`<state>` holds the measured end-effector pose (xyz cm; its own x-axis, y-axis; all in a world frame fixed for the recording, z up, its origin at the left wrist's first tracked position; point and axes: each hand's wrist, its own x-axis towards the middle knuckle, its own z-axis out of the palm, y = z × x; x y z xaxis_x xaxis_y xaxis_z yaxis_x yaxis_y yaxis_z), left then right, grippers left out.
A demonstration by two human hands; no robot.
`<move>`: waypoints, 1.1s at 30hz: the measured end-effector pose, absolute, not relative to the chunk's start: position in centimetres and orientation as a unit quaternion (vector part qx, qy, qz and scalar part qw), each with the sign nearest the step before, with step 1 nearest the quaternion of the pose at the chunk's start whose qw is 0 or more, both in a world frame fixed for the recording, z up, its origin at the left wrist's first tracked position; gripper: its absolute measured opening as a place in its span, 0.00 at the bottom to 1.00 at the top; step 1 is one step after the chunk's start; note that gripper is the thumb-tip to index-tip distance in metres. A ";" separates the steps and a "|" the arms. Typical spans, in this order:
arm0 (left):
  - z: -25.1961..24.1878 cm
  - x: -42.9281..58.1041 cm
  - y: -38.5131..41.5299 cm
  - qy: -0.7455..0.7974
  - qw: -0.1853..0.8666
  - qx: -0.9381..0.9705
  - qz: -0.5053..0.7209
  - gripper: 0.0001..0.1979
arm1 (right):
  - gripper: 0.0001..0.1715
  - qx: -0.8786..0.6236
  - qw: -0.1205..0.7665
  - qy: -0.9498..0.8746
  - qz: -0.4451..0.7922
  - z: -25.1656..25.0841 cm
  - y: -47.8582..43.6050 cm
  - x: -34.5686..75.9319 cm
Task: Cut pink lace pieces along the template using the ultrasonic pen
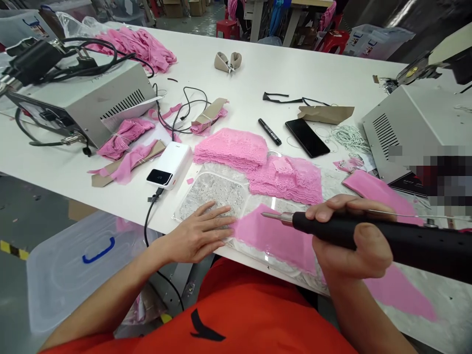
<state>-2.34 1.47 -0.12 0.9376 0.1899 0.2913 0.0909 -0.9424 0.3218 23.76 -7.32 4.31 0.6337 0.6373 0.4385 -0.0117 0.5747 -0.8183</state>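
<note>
My right hand [354, 236] is wrapped around a thick black handheld tool with a tapered metal tip [332, 231]. The tip points left, over a flat piece of pink fabric [276, 238]; whether it touches is unclear. This fabric lies on a clear plastic template [217, 196] at the table's near edge. My left hand [199, 233] rests flat with fingers stretched, its fingertips at the fabric's left edge and on the template. Just behind are two stacks of pink lace pieces, the left stack [230, 150] and the right stack [285, 179].
A grey machine box [88, 93] with cables stands left, another grey box [416, 128] right. A white power bank [171, 164], black phone [307, 137] and marker [270, 132] lie on the table [199, 49]. More pink fabric [401, 290] lies right. Below left is a lidded plastic bin [73, 275].
</note>
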 end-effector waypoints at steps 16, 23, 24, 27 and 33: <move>-0.4 -2.8 1.3 0.073 0.136 0.969 0.194 0.15 | 0.09 -0.456 0.795 -0.359 0.178 3.5 -6.2 23.2; -0.9 -2.8 1.5 0.070 0.123 0.968 0.205 0.16 | 0.08 -0.427 0.790 -0.402 0.182 3.6 -6.3 23.2; -0.9 -2.8 1.4 0.071 0.122 0.968 0.206 0.16 | 0.07 -0.425 0.787 -0.407 0.185 3.7 -6.4 23.1; -1.0 -2.7 1.4 0.074 0.121 0.969 0.204 0.17 | 0.07 -0.423 0.782 -0.416 0.191 3.7 -6.3 22.6; -0.9 -2.8 1.3 0.082 0.119 0.969 0.199 0.18 | 0.07 -0.420 0.780 -0.421 0.197 3.6 -6.2 22.3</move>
<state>-2.76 1.35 -0.94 0.9069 0.2071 0.3670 0.1122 -0.9582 0.2633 22.34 -6.22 3.63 0.5676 0.6601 0.4920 0.0472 0.5706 -0.8199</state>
